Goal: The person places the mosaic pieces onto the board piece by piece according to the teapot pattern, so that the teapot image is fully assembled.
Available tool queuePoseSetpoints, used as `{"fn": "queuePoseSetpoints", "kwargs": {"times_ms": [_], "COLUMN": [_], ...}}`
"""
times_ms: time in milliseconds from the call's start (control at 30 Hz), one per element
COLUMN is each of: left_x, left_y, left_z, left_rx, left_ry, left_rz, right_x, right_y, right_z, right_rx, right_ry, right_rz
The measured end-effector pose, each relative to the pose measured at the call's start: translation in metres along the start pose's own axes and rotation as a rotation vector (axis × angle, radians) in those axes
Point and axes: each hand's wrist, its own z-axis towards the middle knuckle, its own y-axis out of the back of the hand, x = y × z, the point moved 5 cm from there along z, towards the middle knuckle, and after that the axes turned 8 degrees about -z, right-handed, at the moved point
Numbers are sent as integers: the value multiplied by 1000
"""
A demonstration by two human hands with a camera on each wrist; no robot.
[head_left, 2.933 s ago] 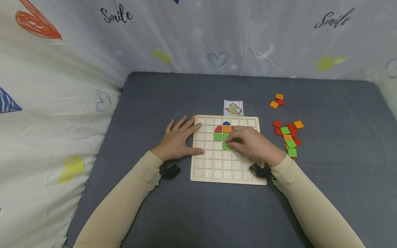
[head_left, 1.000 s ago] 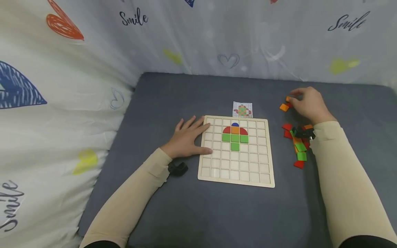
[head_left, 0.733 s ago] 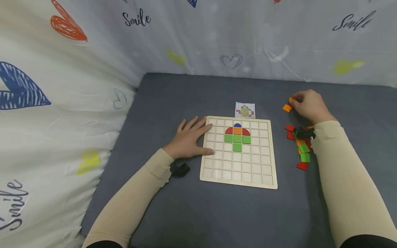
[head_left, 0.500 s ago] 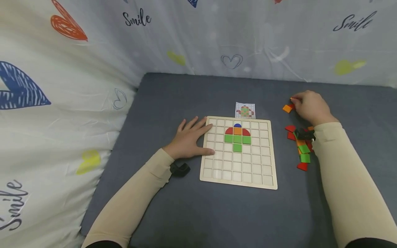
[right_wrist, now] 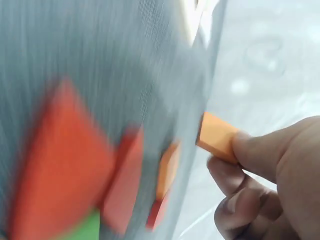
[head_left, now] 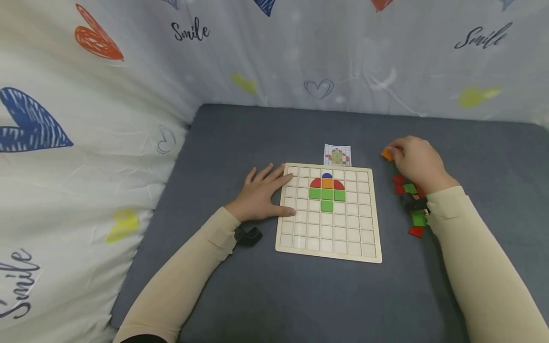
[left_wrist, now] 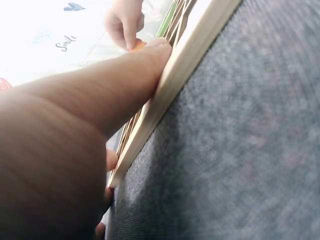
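My right hand [head_left: 416, 159] pinches an orange square tile [right_wrist: 217, 136] between thumb and finger, off to the right of the grid board [head_left: 326, 245]. In the right wrist view the tile appears above the table, with another orange tile [right_wrist: 168, 169] lying beyond it. Fingers spread, my left hand [head_left: 257, 195] rests at the board's left edge, its thumb over the rim. Set in the upper part of the board are a blue half-round tile [head_left: 327, 176], an orange square [head_left: 327, 183], two red rounded tiles [head_left: 315, 183] and several green squares [head_left: 327, 206].
A small card [head_left: 337, 156] with a printed coloured pattern lies behind the board. Red and green tiles [head_left: 418, 218] lie loosely at the right, partly hidden by my right wrist and its black camera mount [head_left: 416, 204]. A printed white cloth [head_left: 317, 57] hangs behind the grey table.
My right hand went from the board to the far-right orange tiles, took one up and has moved left and nearer with it. The left hand keeps its place on the board.
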Motion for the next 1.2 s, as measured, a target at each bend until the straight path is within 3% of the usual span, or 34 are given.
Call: {"fn": "queuePoseSetpoints", "kwargs": {"times_ms": [200, 333, 533, 633, 933, 1200], "left_x": [1, 1, -1, -2, 2, 3], "left_y": [0, -1, -3, -4, -2, -1], "left_z": [-1, -1, 2, 4, 0, 1], "left_rx": [0, -3, -10, -7, -16, -5], "left_ry": [8, 6, -9, -13, -2, -8], "left_rz": [-11, -14, -14, -13, -8, -7], "right_x": [43, 67, 85, 88, 109, 116], "right_y": [-5, -10, -18, -24, -42, -44], "right_z": [-21, -33, -51, -59, -70, -76], "right_rx": [12, 72, 201, 223, 151, 113], "right_ry": [116, 194, 245, 252, 373, 390], "right_rz": [8, 63, 189, 204, 123, 64]}}
